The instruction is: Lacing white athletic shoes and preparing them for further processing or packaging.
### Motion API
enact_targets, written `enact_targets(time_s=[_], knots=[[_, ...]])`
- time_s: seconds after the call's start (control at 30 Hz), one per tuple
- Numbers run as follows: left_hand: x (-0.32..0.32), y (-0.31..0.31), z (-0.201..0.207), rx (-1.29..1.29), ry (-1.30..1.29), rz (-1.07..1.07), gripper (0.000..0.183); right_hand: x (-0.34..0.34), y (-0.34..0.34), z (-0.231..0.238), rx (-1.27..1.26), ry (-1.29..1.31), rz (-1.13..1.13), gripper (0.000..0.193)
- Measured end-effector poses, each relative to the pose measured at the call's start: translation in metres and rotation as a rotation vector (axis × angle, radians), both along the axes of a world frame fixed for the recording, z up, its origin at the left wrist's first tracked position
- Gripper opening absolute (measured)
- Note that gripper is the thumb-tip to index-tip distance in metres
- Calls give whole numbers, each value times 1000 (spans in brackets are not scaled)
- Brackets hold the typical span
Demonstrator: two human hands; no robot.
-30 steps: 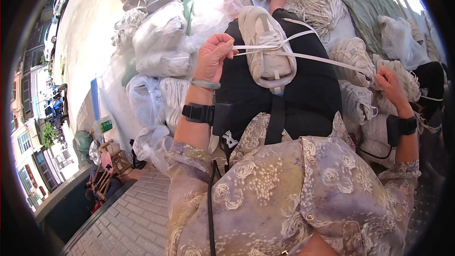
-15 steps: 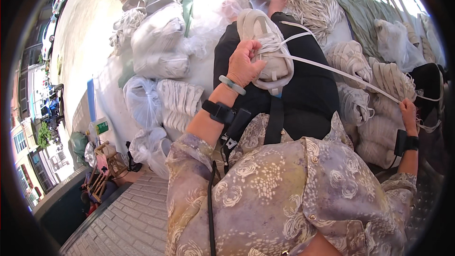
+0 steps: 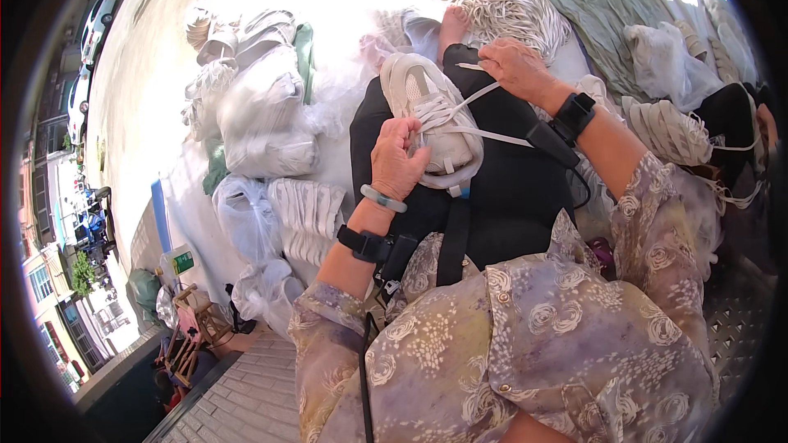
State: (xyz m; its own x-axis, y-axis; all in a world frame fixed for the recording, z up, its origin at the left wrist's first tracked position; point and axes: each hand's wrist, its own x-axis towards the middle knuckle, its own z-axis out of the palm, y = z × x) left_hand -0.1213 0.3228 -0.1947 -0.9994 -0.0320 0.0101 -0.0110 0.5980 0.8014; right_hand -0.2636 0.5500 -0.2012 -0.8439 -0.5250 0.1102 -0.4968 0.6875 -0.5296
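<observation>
Right hand (image 3: 519, 70) swung forward, pinching lace (image 3: 480, 96)

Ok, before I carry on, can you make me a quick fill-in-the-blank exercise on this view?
1. The pale bracelet is on the ____ wrist.
2. Of the left hand and the right hand, the ____ one is nearer the heap of laces.
3. The toe of the shoe points ____ from the person's body.
4. The trousers under the shoe are ____ in colour.

Missing words: left; right; away; black.
</observation>
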Motion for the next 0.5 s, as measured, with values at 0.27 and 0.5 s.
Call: enact_targets(time_s=[0.27,0.5], knots=[[-4,4,3,22,-27,-5,33,-59,-48,-54,586,-296,46,28],[-11,1,9,-17,-17,-22,30,-61,-54,-67,490,-272,138,16]])
